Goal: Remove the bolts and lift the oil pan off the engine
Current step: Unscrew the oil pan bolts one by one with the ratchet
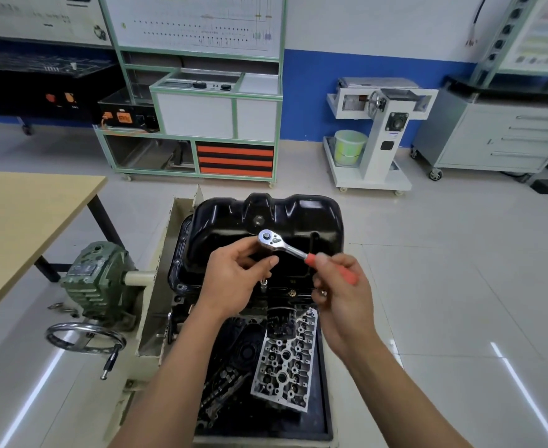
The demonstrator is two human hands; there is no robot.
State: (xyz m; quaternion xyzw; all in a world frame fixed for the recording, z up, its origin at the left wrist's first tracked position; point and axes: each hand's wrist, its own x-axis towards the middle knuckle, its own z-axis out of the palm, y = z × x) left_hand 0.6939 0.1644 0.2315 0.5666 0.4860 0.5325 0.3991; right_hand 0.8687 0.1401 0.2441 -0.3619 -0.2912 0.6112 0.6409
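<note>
Head view shows you holding the ratchet [285, 247] in both hands above the near edge of the oil pan [298, 218]. The black pan sits bottom-up on the engine [182, 305], at 12 o'clock from your hands, and it does not look lifted.

Your left hand [234, 276] has thumb and fingers curled in under the ratchet's chrome head, pinching the drive below it. Your right hand [344, 295] has its fingers closed round the red handle.

The tool's long axis runs from its head at 10 o'clock down to the handle at 4 o'clock. It lies across the pan's near side, not along it. Below your left fingers a socket [264, 283] pokes out, pointing down toward the pan's flange [177, 270]. You cannot tell from here whether it is touching anything.

What the next move turns on is the brass-coloured bolt [293, 292] on the near flange. It sits low between your two hands, just beside the socket at roughly 4 o'clock from its tip. Your left hand is the one guiding the socket, so it is probably the one to shift the tip across and seat it square. Your right hand then swings the handle.

Other bolts along the flange are too dark to count, so how many are already out is not clear.
</note>
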